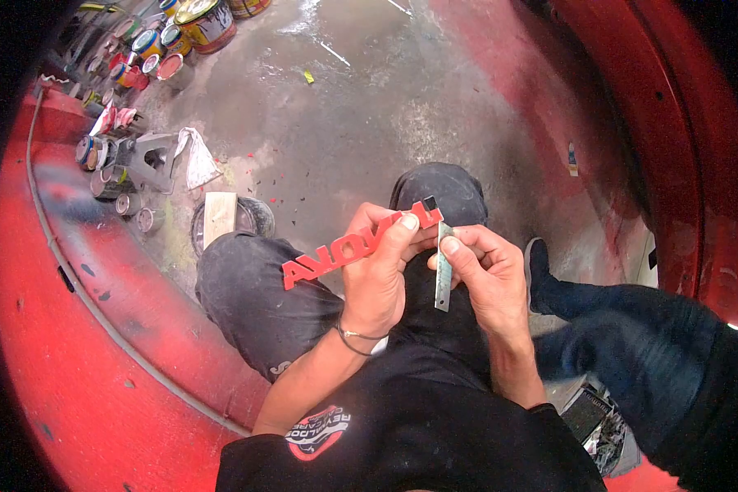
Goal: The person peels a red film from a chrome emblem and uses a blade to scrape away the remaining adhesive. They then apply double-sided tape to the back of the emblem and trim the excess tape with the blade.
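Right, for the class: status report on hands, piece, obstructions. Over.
Left fingers gripping red lettering; right fingers pinching metal blade. Blade near lettering's dark tip, contact unclear. Caution: left fingers close beside blade.

Open floor beyond the knees, cans crowding left, another person's legs blocking the right

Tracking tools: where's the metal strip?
Head view, just right of centre: the metal strip is in the right hand, by the right end of the red lettering.
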The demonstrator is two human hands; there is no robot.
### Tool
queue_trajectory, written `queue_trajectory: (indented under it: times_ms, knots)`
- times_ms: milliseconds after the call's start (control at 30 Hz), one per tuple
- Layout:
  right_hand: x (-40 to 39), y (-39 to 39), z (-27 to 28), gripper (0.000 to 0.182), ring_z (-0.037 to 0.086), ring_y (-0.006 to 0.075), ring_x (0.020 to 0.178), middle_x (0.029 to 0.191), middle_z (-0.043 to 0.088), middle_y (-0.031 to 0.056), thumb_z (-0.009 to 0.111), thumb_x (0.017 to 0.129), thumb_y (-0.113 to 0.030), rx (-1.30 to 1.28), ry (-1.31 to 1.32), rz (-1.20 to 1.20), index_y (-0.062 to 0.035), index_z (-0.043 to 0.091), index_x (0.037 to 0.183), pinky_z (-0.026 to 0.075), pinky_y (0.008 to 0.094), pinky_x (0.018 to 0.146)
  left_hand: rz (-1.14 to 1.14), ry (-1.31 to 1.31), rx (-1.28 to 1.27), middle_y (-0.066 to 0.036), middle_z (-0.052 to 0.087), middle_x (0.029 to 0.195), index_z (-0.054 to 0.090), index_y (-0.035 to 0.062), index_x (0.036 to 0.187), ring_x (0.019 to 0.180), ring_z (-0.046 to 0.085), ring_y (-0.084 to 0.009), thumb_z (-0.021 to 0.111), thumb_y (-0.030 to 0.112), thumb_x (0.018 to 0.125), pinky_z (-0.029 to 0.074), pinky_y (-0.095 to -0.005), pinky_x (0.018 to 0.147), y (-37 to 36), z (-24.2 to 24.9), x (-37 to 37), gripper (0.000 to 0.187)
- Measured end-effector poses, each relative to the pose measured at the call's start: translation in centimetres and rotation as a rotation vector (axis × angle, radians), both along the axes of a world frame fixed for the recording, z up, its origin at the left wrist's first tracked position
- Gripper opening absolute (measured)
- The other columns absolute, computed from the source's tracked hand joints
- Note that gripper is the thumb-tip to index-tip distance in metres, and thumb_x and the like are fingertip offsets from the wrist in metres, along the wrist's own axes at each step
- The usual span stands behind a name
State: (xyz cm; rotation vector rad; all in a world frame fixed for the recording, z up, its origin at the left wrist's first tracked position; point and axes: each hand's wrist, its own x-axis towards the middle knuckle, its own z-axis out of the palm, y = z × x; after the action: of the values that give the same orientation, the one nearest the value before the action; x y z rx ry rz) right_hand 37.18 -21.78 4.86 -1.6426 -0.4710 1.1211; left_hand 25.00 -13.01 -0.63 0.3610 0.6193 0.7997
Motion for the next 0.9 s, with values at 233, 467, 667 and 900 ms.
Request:
queue_trajectory:
  times_ms: [233,467,667,900]
  knots:
    - [-0.3,-0.2,-0.3,0.017,0.068,0.0054,0.080,0.094,0.078,0.0031,0.069,0.108,-0.017,0.003,-0.048,0.001,-0.0013,0.075,0.114,0.053,0.0230,0.070,0.011,0.043,0.105,-0.016,0.075,0.111,0.056,0.0056,0.109,0.103,0.077,-0.0248,0.071,0.012,0.104,0.062,-0.0420,0.094,-0.2,0.1,-0.2,0.017]
    - [-1.1,0.0,-0.2,0.019,0.060,0.0044,0.068,0.088,0.069,-0.0017,0.059,0.114,-0.024,0.057,0.051,-0.041,-0.0065,0.066,0.113,0.048,0.0215,0.057,0.062,0.238,0.426,-0.014,0.075,0.115,0.063,0.0004,0.108,0.099,0.073,-0.0149,0.071,0.002,0.103,0.060,-0.0309,0.087,-1.2,0.4,-1.0,0.010]
    - [-3.2,0.3,0.6,0.023,0.049,0.0016,0.066,0.081,0.059,-0.0057,0.057,0.115,-0.028,0.047,-0.005,-0.026,-0.0077,0.063,0.104,0.037,0.0215,0.055,0.183,0.234,0.585,-0.012,0.076,0.116,0.066,0.0006,0.109,0.097,0.071,-0.0109,0.072,0.000,0.102,0.058,-0.0273,0.083,-1.9,0.4,-2.1,0.009]
    - [-4.5,0.7,1.3,0.031,0.046,0.0036,0.066,0.073,0.055,-0.0076,0.062,0.112,-0.026,0.007,-0.209,-0.057,-0.0066,0.063,0.087,0.038,0.0259,0.057,0.264,0.223,0.743,-0.015,0.078,0.117,0.065,0.0001,0.109,0.092,0.073,-0.0108,0.072,-0.005,0.099,0.059,-0.0271,0.079,-2.2,1.1,-3.1,0.014]
